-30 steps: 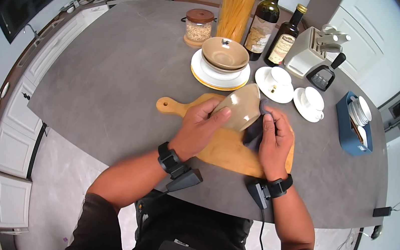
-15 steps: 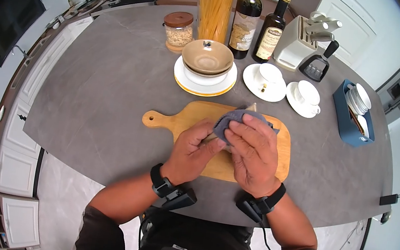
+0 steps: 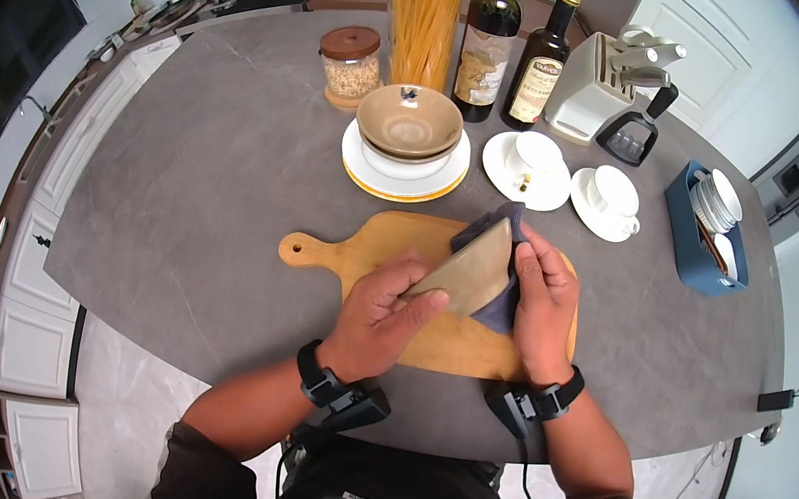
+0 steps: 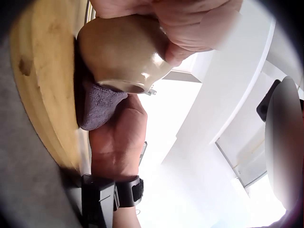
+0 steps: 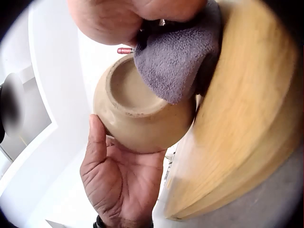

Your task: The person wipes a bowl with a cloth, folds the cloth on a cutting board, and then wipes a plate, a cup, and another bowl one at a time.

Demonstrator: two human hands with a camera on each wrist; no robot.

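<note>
A beige ceramic bowl (image 3: 472, 277) is tilted on its side over a wooden cutting board (image 3: 391, 233). My left hand (image 3: 379, 310) grips its near left part, thumb on the outer wall. On the other side, my right hand (image 3: 546, 304) holds a grey-purple cloth (image 3: 498, 313) against the bowl, the thumb lying along the cloth. The right wrist view shows the bowl's foot ring (image 5: 137, 111), partly covered by the cloth (image 5: 175, 64). From the left wrist, the glossy outer wall (image 4: 118, 52) shows, with the cloth (image 4: 102, 105) below it.
Behind the board stand stacked brown bowls (image 3: 409, 122) on white plates (image 3: 355, 168), and two white cups (image 3: 536, 153) on saucers. Further back are a jar (image 3: 350, 71), a pasta canister (image 3: 422, 20), bottles (image 3: 485, 59) and a knife block (image 3: 587, 88). A blue bin (image 3: 697, 248) holds dishes at right.
Half a second ago the right hand and cloth covered the bowl; now the hand has shifted right and the bowl's outer wall shows. The left hand keeps its grip. The head view has shifted slightly.
</note>
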